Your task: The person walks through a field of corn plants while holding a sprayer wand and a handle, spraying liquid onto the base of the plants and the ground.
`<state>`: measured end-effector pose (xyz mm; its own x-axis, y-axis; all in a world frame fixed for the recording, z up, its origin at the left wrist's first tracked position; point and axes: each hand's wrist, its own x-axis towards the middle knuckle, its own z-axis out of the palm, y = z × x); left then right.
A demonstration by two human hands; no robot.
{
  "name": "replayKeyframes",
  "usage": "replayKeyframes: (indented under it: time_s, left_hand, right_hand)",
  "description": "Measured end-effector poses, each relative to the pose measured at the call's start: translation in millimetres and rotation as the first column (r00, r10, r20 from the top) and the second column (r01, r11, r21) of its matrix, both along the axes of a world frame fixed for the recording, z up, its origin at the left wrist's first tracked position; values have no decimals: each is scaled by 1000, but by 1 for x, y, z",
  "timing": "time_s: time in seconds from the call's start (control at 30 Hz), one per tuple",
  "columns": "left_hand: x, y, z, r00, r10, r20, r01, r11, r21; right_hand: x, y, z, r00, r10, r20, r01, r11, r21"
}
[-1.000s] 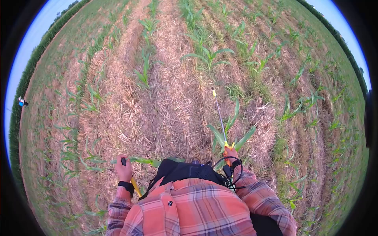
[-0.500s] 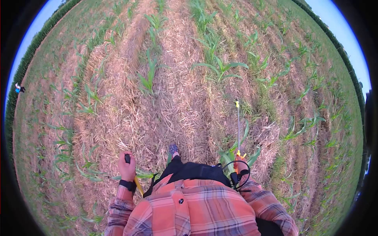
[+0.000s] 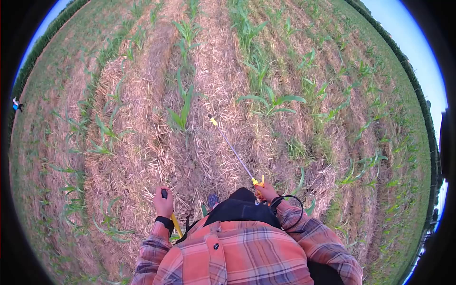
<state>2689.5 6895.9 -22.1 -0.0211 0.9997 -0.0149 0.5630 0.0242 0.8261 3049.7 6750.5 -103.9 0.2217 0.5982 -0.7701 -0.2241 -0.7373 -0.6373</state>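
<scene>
My right hand [image 3: 267, 191] is wrapped round the yellow and orange handle of a spray wand [image 3: 232, 149]. The wand's thin metal tube slants forward and left, its yellow tip above the straw between two plant rows. A black hose [image 3: 302, 213] loops from the handle beside my wrist. At the left of my body, my left hand [image 3: 164, 204] is closed on the black grip of a yellow pump lever [image 3: 175, 225]. Whatever the lever joins is hidden behind me. Young corn plants [image 3: 180, 114] stand ahead of both hands.
Dry straw [image 3: 218, 85] covers the soil between rows of green plants. A larger corn plant [image 3: 273, 101] stands ahead to the right. One shoe [image 3: 213, 200] shows below me. Far off at the left edge is a person [image 3: 17, 105].
The wand has swung left, from pointing straight ahead on my right to slanting across the middle. My right hand moved inward and forward. The left hand keeps its grip, slightly lower in view.
</scene>
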Motion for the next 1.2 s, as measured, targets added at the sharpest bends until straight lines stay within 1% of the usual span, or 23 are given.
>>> replayKeyframes:
  time_s: [0.03,0.1,0.17,0.2,0.23,0.27,0.3,0.33,0.37,0.43,0.5,0.57,0.63,0.67,0.7,0.77,0.8,0.87,1.0,1.07,1.1,1.17,1.2]
  left_hand:
    - [3,5,1,998,24,59,-22,999,-27]
    - [5,17,0,998,11,67,-12,1000,15]
    - [8,32,2,995,62,81,-52,992,-113]
    - [16,39,15,998,64,-7,-64,997,-39]
    - [22,47,21,998,63,-13,-64,997,-33]
    - [28,57,27,997,71,10,-72,996,54]
    - [36,71,30,997,74,36,-78,986,146]
    - [40,86,24,964,152,220,-145,988,-49]
    - [45,97,18,966,142,216,-137,990,-37]
    - [79,119,49,995,98,-12,-98,995,-26]
    - [101,144,46,998,61,-14,-61,998,5]
    - [126,160,52,999,36,-8,-36,999,26]
    - [156,177,68,993,39,-114,-17,981,191]
    - [151,186,58,999,18,-34,-16,997,78]
    - [157,192,56,999,19,-38,-16,997,77]
    - [165,202,56,999,23,31,-26,995,101]
    - [167,205,58,999,24,26,-26,995,96]
    - [172,217,64,999,31,-17,-29,996,88]
    - [177,242,60,999,40,-20,-38,996,85]
    - [186,257,61,989,65,-133,-44,988,149]
    - [187,270,54,989,66,-131,-47,988,144]
    - [185,297,38,998,49,-30,-48,999,25]
    - [202,310,54,999,33,-22,-32,997,64]
  right_hand:
    - [-3,14,10,1000,-3,-1,3,1000,0]
    - [-6,40,31,971,237,23,-236,971,-26]
    - [-3,61,26,962,271,9,-271,962,10]
    - [1,70,11,952,305,-9,-304,949,80]
    - [6,80,0,940,340,-27,-332,931,151]
    - [15,94,-10,909,416,-33,-399,889,224]
    - [22,107,-13,911,412,-34,-393,888,239]
    - [30,121,-13,923,386,3,-375,895,243]
    - [40,132,-13,933,357,37,-355,903,244]
    - [69,152,-33,937,341,72,-349,910,225]
    - [96,166,-62,953,293,77,-303,932,201]
    - [120,179,-33,959,281,40,-284,949,135]
    - [148,189,-18,986,92,138,-90,996,-17]
    - [160,193,-19,996,-16,86,16,1000,3]
    - [173,196,-21,997,-15,82,15,1000,2]
    - [194,203,-26,965,-261,34,260,965,37]
    - [202,205,-28,965,-260,31,259,965,31]
    - [221,218,-32,919,-394,32,392,919,38]
    - [242,235,-36,873,-487,-20,487,871,64]
    - [247,247,-42,871,-491,5,490,870,60]
    - [249,255,-46,868,-495,25,493,868,64]
    - [247,275,-50,884,-459,86,455,888,59]
    - [244,289,-50,921,-372,120,376,927,-13]
